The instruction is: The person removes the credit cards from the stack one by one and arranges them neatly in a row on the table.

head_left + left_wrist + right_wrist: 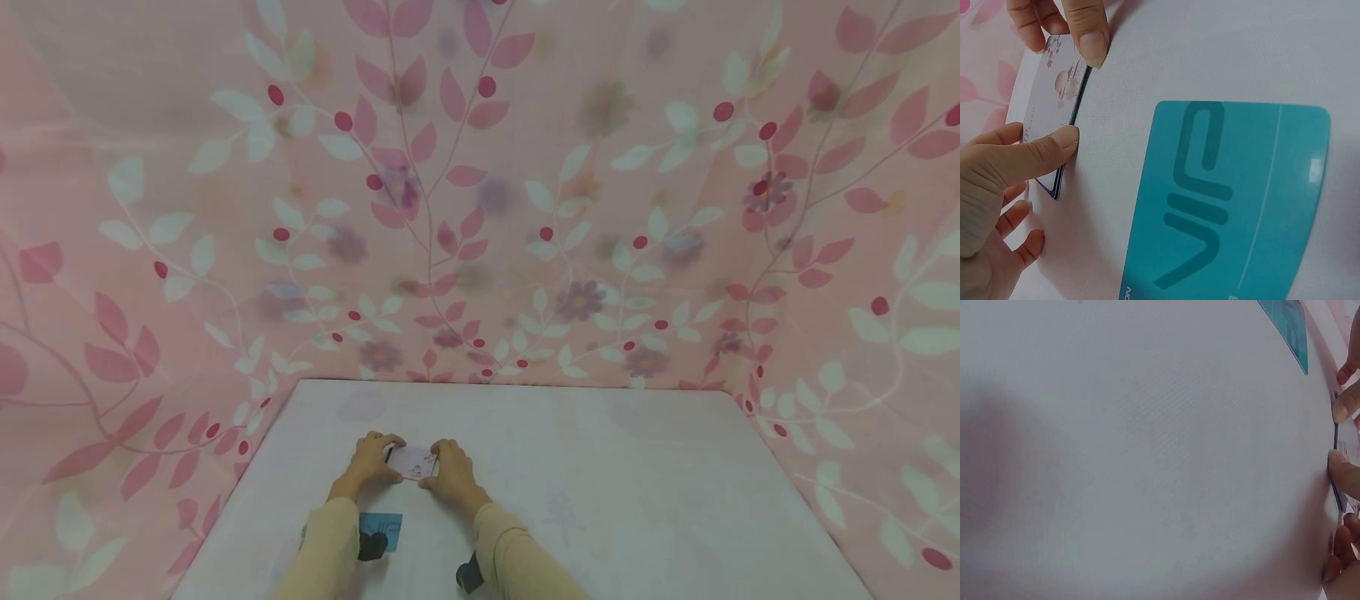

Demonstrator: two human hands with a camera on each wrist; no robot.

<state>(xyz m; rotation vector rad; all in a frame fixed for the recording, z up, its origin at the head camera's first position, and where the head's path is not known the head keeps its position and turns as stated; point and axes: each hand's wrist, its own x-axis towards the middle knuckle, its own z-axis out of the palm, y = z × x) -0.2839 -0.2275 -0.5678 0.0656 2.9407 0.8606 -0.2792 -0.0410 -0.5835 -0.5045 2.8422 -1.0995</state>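
Note:
My left hand (369, 462) and right hand (453, 473) hold a small stack of cards (412, 462) between them, close over the white table. Each hand pinches one end, thumb at the near edge and fingers at the far side. The top card is pale with pink blossoms printed on it, and dark edges of the layers below show in the left wrist view, under the left thumb (1063, 137). Nearer to me, a teal card (1229, 187) marked VIP lies flat on the table. In the right wrist view both hands appear only at the right border.
The white tabletop (637, 483) stretches right of the hands. Pink floral cloth (480, 250) surrounds the back and both sides of the table. A dark wrist camera (372, 546) under the left sleeve overlaps the teal card in the head view.

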